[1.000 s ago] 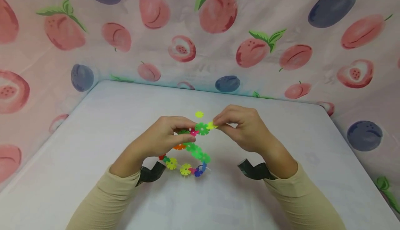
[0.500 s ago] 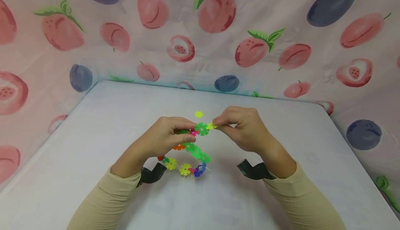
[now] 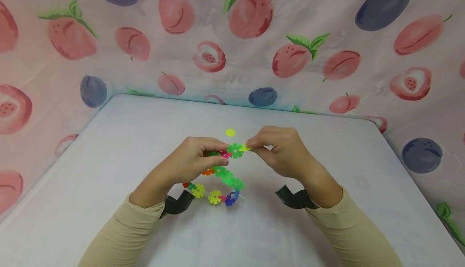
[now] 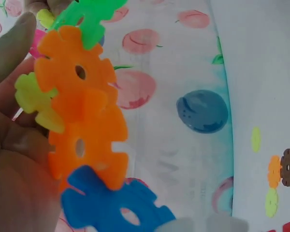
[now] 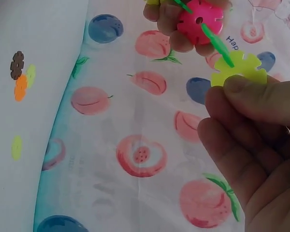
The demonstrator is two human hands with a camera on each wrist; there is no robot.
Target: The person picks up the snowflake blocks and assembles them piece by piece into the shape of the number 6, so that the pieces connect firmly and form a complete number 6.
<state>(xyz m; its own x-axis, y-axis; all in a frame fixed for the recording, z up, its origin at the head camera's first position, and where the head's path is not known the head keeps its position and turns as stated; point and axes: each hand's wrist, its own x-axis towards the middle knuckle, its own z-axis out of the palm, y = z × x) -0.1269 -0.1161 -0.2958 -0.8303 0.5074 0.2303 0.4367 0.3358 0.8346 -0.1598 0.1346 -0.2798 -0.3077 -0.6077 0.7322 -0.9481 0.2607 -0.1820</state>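
My left hand (image 3: 194,158) grips a chain of notched, flower-shaped plastic discs, thumb and fingers around a pink disc (image 5: 211,13). To the right of it, a green disc (image 3: 235,151) joins on. My right hand (image 3: 281,150) pinches a yellow disc (image 5: 241,71) between thumb and fingertips, its notched edge meeting the green disc. The rest of the chain hangs in a loop below my left hand, with light green discs (image 3: 227,177), yellow discs (image 3: 214,197) and a dark blue disc (image 3: 230,199). Close by in the left wrist view are orange discs (image 4: 99,82) and a blue disc (image 4: 96,198).
A loose yellow disc (image 3: 230,132) lies on the white table (image 3: 163,117) beyond my hands. The left wrist view also shows a brown disc (image 4: 284,176) and an orange disc (image 4: 274,171) there. Fruit-printed cloth (image 3: 247,65) stands behind the table. Black wrist mounts (image 3: 296,198) jut inward.
My right hand has dipped slightly, and the yellow disc with it, staying against the green disc. My left hand keeps its grip almost in place. The view has shifted a little.
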